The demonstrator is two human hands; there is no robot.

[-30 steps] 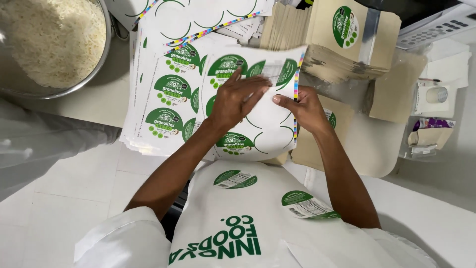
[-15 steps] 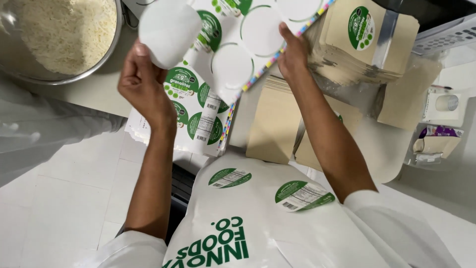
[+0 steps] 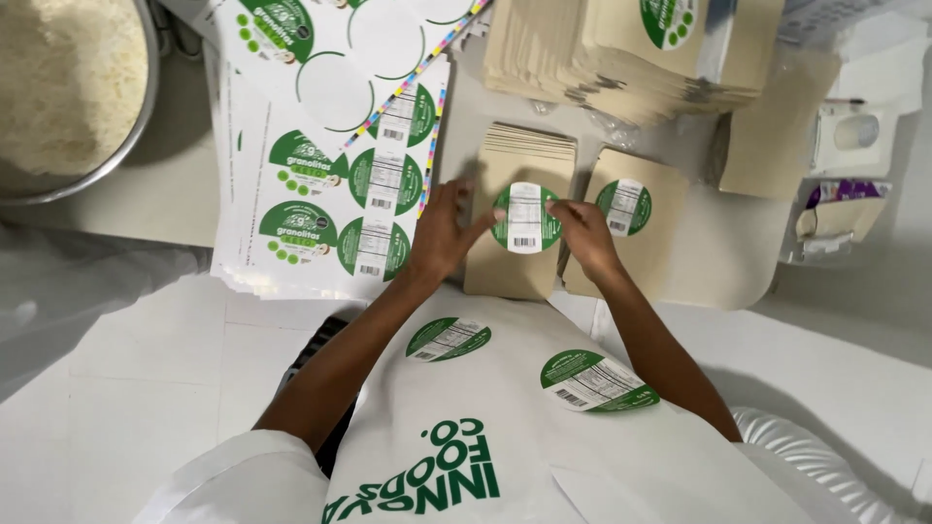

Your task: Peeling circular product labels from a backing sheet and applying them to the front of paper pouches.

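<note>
**Round label pressed onto a paper pouch, both hands on it**

Left hand [image 3: 442,233] flat on the near stack of tan paper pouches [image 3: 519,223], fingers spread, index fingertip reaching the left edge of the round green-and-white label [image 3: 525,217]. Right hand [image 3: 580,231] at the label's right edge, fingertips bent down onto its rim; neither hand closed around anything, both pressing rather than gripping. Label sits between the two hands, on the upper middle of the top pouch.

Just right of that stack, a second pouch [image 3: 629,233] with its own round label [image 3: 623,207], partly covered by the right hand at its left edge.

Left of the left hand: label sheets [image 3: 330,194] fanned on the white table [image 3: 146,194], some circles already peeled and blank. Metal bowl [image 3: 73,97] of pale crumbly grain at top left, cut off by the frame. Tall pile of pouches [image 3: 621,49] at top, also cut off.

Two loose round labels stuck on the white apron [image 3: 485,408]: one [image 3: 448,339] left, one [image 3: 594,380] right.

Hard to read: whether the label is fully stuck down or lifted at one edge. Small items at far right [image 3: 845,175] too blurred to name.
</note>
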